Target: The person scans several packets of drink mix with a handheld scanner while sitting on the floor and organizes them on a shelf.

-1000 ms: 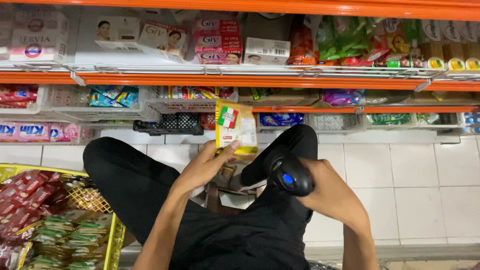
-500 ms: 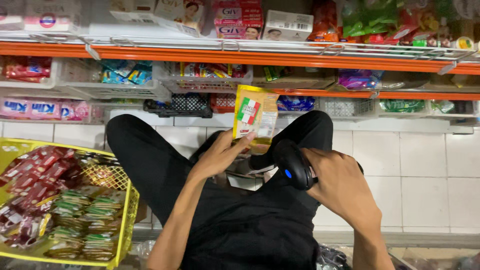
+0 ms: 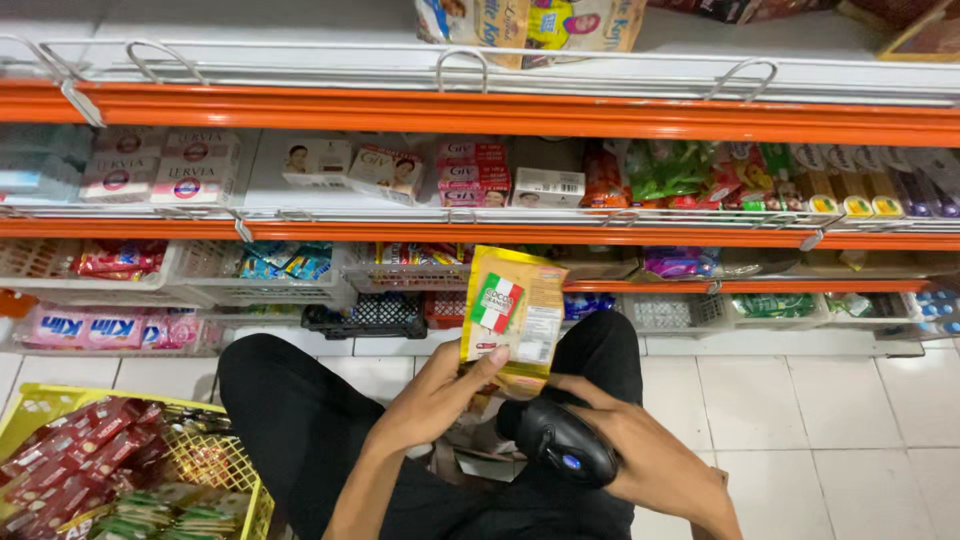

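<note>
My left hand (image 3: 432,400) grips a flat yellow packet (image 3: 512,312) by its lower edge and holds it upright in front of the low shelves. On the packet's front is a small red, white and green flag mark. My right hand (image 3: 650,458) is closed around a black handheld scanner (image 3: 557,440) with a small blue button, just below and right of the packet. The scanner's head points up toward the packet's bottom. Both forearms reach out over my black trousers (image 3: 300,410) as I crouch on the floor.
A yellow wire basket (image 3: 228,478) with several red and green packets stands at my lower left. Orange-edged shelves (image 3: 500,115) ahead carry soap boxes, sachets and white wire trays. White floor tiles (image 3: 800,420) stretch to the right.
The view has tilted upward, showing more of the upper shelves. The packet sits a little lower and closer to the scanner, and my right hand has drawn in toward it.
</note>
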